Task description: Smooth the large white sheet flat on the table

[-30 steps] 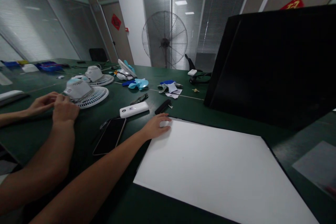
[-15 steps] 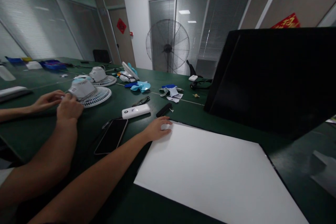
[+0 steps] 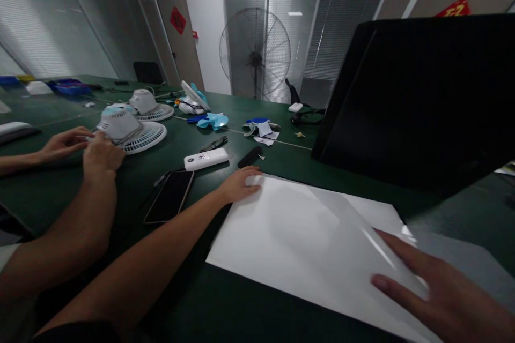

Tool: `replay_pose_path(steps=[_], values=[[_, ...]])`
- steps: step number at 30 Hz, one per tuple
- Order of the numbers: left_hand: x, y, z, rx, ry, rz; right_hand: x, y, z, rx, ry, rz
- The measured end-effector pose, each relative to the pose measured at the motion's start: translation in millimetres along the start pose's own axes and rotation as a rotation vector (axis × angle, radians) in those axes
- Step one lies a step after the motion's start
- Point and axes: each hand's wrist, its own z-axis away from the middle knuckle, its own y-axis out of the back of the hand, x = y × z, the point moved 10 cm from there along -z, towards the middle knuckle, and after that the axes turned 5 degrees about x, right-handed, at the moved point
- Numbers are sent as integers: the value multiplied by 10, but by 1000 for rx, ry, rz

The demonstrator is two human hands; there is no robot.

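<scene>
Right grip (image 3: pixel 438 292) seemingly pressing white sheet (image 3: pixel 298 241).

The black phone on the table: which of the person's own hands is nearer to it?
Left. The left hand rests on the white sheet's far corner, just right of the phone; the right hand lies at the sheet's near right edge, much farther.

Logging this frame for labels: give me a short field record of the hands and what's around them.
left hand: open, on the far corner of the large white rectangular sheet
right hand: fingers spread on the clear film over that sheet
nearby: black smartphone, white power bank, black panel
co-worker's hands: at white fan grille
</scene>
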Motion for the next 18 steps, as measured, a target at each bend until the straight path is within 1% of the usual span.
replay_pose_path(steps=[1, 3, 5, 6, 8, 11, 14, 16, 18], values=[[-8, -2, -4, -1, 4, 10, -223, -167, 0, -97, 22, -21], [-47, -5, -9, -5, 33, 32, -722, -399, -33, -191, 84, -28], [-96, -9, -9, -10, 77, 63, -1212, -611, -55, -285, 194, 2], [-113, -10, -8, -14, 96, 78, -1416, -699, -57, -326, 248, 15], [-127, -8, -8, -19, 121, 94, -1720, -826, -53, -381, 325, 26], [-114, 5, -8, -29, 134, 84, -1979, -911, -54, -415, 369, -3], [-67, 4, -7, -54, 91, 81, -2163, -959, -6, -480, 452, -93], [-36, -18, -6, -75, 39, 73, -2232, -959, 53, -514, 524, -159], [-34, -48, -9, -83, 8, 55, -2231, -933, 103, -508, 576, -180]])
